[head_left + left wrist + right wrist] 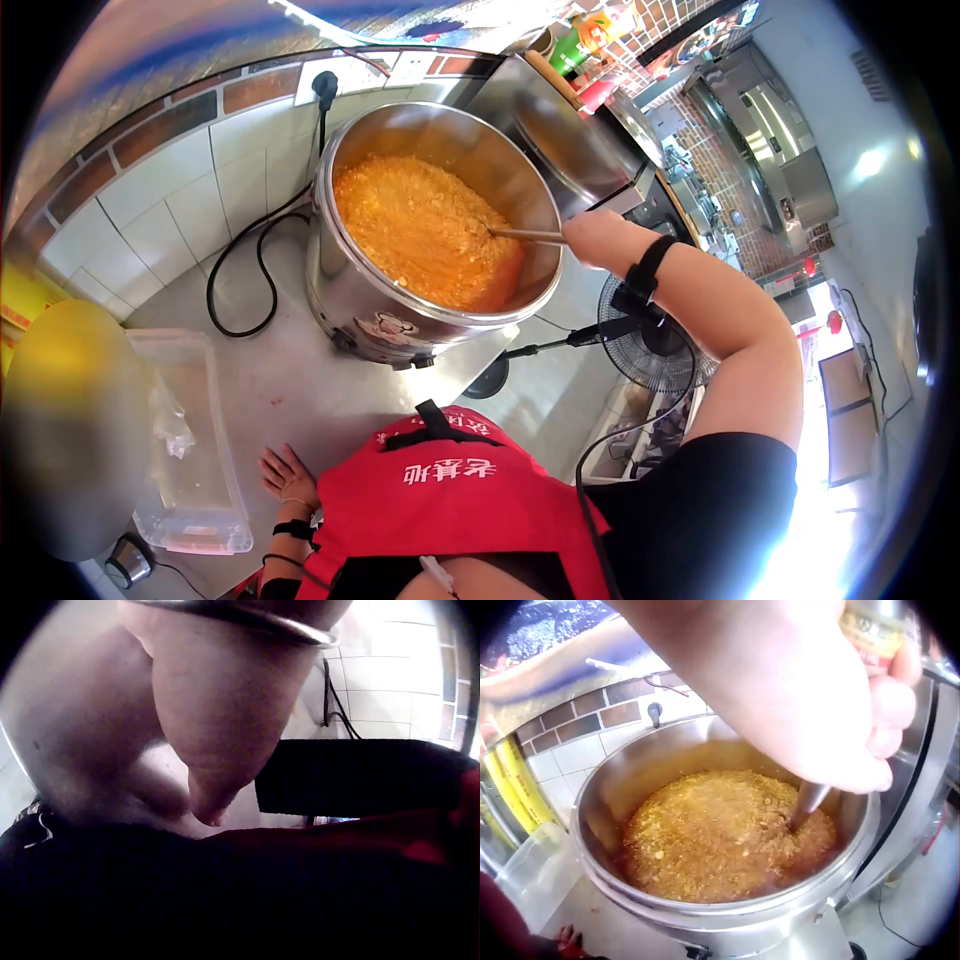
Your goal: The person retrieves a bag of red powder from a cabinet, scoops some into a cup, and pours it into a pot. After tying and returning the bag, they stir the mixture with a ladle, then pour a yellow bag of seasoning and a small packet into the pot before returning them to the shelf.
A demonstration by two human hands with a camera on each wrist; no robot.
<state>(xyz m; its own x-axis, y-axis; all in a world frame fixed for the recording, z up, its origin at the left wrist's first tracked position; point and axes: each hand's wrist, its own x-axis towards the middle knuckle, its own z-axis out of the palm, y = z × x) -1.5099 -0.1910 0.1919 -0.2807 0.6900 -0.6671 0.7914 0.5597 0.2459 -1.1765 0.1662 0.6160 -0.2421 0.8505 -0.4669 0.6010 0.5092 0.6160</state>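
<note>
A large round steel pot (350,280) stands on the metal table (330,400), nearly filled with an orange, chunky, oily mixture (430,230). My right hand (598,240) is over the pot's right rim, its fingers curled round the handle of a long metal utensil (528,235). The utensil's lower end is sunk in the mixture, so its kind is hidden. In the right wrist view the shaft (808,804) slants down below the fist. My left hand (288,474) rests on the tabletop beside the red apron (440,490), fingers spread, holding nothing.
A clear plastic bin (235,480) lies left of my left hand, with a blurred yellow-and-grey rounded thing (70,430) beside it. The pot's black cord (245,332) loops on the table. A fan (655,340) stands at the right, and a steel appliance (560,120) behind.
</note>
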